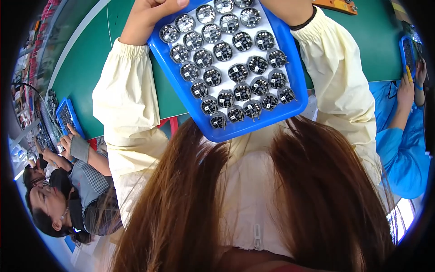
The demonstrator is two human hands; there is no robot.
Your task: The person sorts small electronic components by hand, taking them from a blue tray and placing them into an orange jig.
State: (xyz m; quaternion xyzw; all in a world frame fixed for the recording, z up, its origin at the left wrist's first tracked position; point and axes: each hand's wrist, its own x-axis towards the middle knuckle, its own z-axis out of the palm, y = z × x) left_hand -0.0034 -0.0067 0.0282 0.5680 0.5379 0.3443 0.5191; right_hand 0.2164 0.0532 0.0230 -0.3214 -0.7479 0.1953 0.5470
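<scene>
Glossy blue plastic tray [181, 88], round dark circuit boards [238, 72] with shiny metal pins, matt cream cloth sleeves [122, 99].

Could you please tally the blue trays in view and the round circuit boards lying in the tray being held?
Blue trays: 3 (held blue tray, left tray, right tray)
Round circuit boards in the held blue tray: 30
Total: 33

A tilted blue tray [290, 68] carries rows of small round dark circuit boards [222, 51].
</scene>
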